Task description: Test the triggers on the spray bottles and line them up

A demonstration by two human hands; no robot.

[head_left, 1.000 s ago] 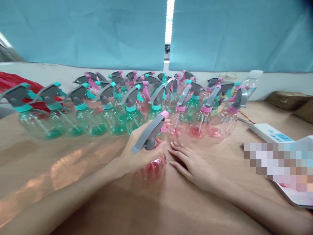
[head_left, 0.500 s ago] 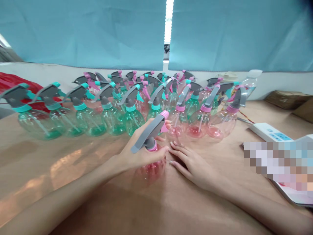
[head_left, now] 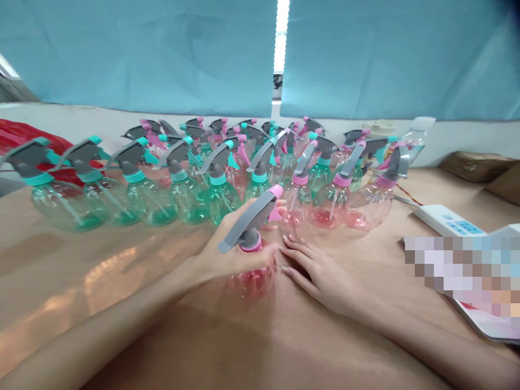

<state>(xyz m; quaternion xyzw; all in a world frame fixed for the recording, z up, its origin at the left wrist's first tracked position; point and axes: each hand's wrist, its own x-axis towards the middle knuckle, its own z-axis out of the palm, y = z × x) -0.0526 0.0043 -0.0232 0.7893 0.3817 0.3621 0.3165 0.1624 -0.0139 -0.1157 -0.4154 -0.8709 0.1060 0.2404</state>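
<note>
A pink spray bottle (head_left: pixel 254 279) with a grey and pink trigger head stands on the brown table (head_left: pixel 195 336) in front of me. My left hand (head_left: pixel 239 249) is wrapped round its neck and upper body, thumb on the near side. Part of the bottle is hidden by that hand. Just to the right, my right hand (head_left: pixel 320 271) rests on the table with its fingers apart and nothing in it. Behind both hands is a front row of spray bottles, with green ones (head_left: pixel 189 200) at the left and pink ones (head_left: pixel 327 208) at the right.
Several more spray bottles crowd behind the front row. At the right lie a white power strip (head_left: pixel 447 219) and a flat device (head_left: pixel 483 319), partly pixelated. A clear bottle (head_left: pixel 416 141) and brown packages (head_left: pixel 475 165) are at the back right. Red plastic (head_left: pixel 36 138) lies at the left.
</note>
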